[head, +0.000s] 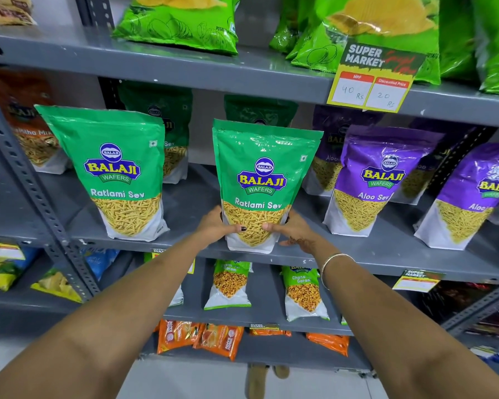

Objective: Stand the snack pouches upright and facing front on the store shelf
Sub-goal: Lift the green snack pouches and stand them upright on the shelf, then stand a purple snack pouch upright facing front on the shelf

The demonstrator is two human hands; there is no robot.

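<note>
Head view: the left hand [216, 226] and right hand [293, 231] grasp the base of a green Ratlami Sev pouch [260, 185], upright and front-facing at the near edge of the grey middle shelf [185, 203]. Let go off-balance, it could tip forward off the lip. Counted left to right: four green Ratlami Sev pouches, including another front one [118, 174], then at least four purple Aloo Sev pouches [378, 180].
</note>
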